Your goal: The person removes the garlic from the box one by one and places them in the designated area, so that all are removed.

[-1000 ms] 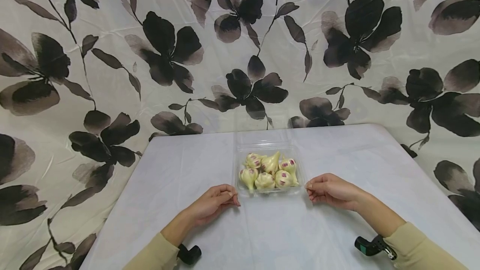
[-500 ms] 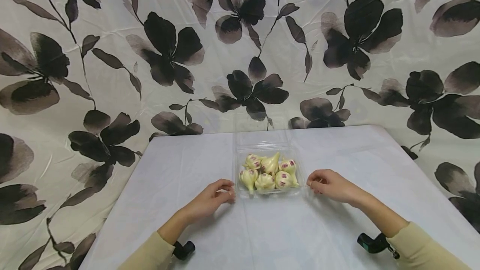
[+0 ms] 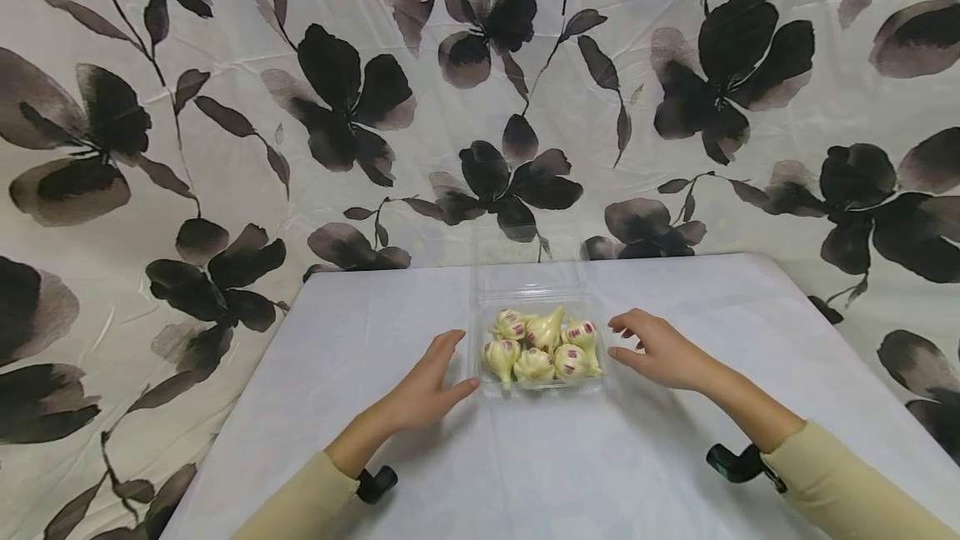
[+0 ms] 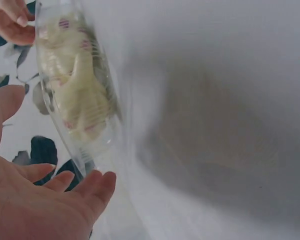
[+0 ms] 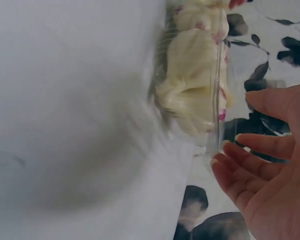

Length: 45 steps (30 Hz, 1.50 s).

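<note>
A clear plastic clamshell container sits on the table with its see-through lid raised at the back. Inside lie several garlic bulbs, pale with purple marks. At the container's left side is my left hand, fingers spread and thumb near the front left corner. My right hand stands at the opposite side, fingers relaxed and parted, fingertips close to the wall. Neither hand grips anything. Both wrist views show the fingers beside the container wall, with the bulbs seen through it.
A white cloth covers the table. Behind the table's far edge hangs a white curtain with dark flower prints. Small black devices are strapped to both wrists, below beige sleeves.
Both hands have risen a little along the container's sides. Their fingers, bunched together earlier, have spread apart. Container and bulbs stay in place.
</note>
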Motion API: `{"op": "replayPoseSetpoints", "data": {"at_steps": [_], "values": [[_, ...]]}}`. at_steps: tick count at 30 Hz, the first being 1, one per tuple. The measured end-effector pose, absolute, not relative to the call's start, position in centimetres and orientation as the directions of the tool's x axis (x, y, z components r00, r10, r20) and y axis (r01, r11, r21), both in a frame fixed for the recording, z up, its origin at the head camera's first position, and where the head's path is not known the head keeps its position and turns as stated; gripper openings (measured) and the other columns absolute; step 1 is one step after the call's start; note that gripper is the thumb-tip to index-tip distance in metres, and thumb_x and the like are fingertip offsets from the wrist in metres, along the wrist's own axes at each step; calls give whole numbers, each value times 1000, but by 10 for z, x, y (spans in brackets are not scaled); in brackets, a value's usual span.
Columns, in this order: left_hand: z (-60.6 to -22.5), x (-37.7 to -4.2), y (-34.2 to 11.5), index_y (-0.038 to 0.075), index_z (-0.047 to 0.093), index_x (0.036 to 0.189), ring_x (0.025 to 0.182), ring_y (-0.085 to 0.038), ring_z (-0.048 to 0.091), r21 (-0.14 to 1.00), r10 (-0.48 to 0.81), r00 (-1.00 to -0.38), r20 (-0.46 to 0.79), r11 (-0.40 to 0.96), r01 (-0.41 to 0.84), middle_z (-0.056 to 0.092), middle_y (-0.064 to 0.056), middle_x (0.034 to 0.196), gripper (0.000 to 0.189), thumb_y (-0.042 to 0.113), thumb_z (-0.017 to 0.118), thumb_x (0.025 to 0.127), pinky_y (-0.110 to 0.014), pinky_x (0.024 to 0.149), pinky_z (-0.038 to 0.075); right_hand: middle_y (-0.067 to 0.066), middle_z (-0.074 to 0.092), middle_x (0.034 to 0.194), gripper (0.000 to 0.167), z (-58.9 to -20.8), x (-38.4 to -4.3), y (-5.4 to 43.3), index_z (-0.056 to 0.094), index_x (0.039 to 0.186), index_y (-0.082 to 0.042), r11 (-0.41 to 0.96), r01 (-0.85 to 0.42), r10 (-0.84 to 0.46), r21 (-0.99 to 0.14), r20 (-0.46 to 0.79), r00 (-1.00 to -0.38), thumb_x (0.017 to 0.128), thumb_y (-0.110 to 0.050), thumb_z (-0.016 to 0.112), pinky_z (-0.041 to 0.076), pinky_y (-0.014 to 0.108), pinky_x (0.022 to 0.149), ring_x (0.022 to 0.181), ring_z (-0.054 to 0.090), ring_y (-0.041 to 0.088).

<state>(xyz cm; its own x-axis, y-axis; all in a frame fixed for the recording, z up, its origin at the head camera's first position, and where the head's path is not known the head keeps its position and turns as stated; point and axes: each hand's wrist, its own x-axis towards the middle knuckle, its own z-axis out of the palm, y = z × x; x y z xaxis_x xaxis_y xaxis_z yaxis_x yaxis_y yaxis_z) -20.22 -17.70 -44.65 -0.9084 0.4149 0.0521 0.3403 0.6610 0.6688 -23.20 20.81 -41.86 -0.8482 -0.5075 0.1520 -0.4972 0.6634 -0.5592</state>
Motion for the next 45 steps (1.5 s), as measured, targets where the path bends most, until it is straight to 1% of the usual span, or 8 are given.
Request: {"op": "replayPoseSetpoints", "data": {"at_steps": [4, 15, 25, 29, 32, 36, 40, 45], "values": [[-446, -206, -173, 1, 22, 161, 152, -35, 26, 632, 432, -900, 67, 679, 373, 22, -19, 165, 81, 32, 66, 101, -54, 120, 29, 23, 63, 120, 40, -416, -236, 201, 60, 129, 8, 676, -519, -519, -524, 162, -839, 97, -14, 70, 56, 50, 86, 109, 62, 40], [-448, -215, -158, 0, 20, 162, 155, -34, 17, 511, 455, -887, 73, 747, 426, 12, -15, 170, 93, 52, 63, 99, -55, 120, 28, 25, 61, 124, 47, -416, -251, 179, 58, 132, 12, 717, -539, -545, -443, 127, -829, 95, -14, 71, 53, 53, 94, 112, 62, 39], [-457, -224, -148, -4, 17, 161, 156, -34, 16, 415, 433, -899, 61, 808, 418, 10, -19, 170, 104, 66, 56, 96, -50, 122, 25, 26, 63, 126, 48, -416, -269, 160, 62, 128, 13, 787, -520, -534, -331, 57, -844, 98, -22, 71, 48, 54, 103, 119, 60, 41], [-459, -222, -145, -6, 14, 161, 157, -32, 12, 416, 412, -910, 40, 821, 390, 5, -18, 171, 108, 70, 54, 95, -48, 123, 24, 14, 66, 104, 36, -415, -274, 157, 69, 114, 7, 789, -522, -546, -325, 22, -838, 97, -25, 72, 52, 43, 86, 98, 61, 29], [-461, -222, -143, -6, 12, 161, 157, -31, 11, 440, 400, -916, 26, 819, 369, 0, -17, 171, 110, 72, 53, 94, -48, 123, 24, 5, 57, 84, 23, -415, -278, 156, 69, 97, -2, 781, -537, -564, -318, 11, -826, 97, -24, 72, 42, 36, 70, 83, 50, 21], [-464, -223, -142, -5, 9, 162, 157, -30, 10, 467, 393, -919, 4, 812, 350, -5, -15, 172, 112, 74, 51, 94, -47, 123, 25, 2, 51, 78, 22, -418, -283, 156, 64, 84, -8, 781, -549, -576, -299, -3, -818, 97, -24, 71, 37, 34, 66, 80, 47, 21], [-464, -222, -143, -5, 7, 162, 156, -30, 9, 472, 394, -919, -17, 813, 340, -9, -16, 171, 114, 76, 49, 94, -46, 123, 25, 2, 55, 80, 21, -419, -286, 154, 67, 88, -7, 783, -551, -580, -288, -17, -815, 97, -26, 71, 37, 34, 67, 80, 47, 20], [-466, -223, -144, -5, 6, 161, 156, -32, 14, 451, 398, -917, -23, 823, 346, -10, -17, 171, 113, 76, 47, 95, -45, 122, 28, -1, 51, 74, 20, -419, -290, 151, 68, 90, -9, 783, -549, -585, -291, -45, -810, 97, -27, 70, 35, 33, 63, 72, 45, 16]]}}
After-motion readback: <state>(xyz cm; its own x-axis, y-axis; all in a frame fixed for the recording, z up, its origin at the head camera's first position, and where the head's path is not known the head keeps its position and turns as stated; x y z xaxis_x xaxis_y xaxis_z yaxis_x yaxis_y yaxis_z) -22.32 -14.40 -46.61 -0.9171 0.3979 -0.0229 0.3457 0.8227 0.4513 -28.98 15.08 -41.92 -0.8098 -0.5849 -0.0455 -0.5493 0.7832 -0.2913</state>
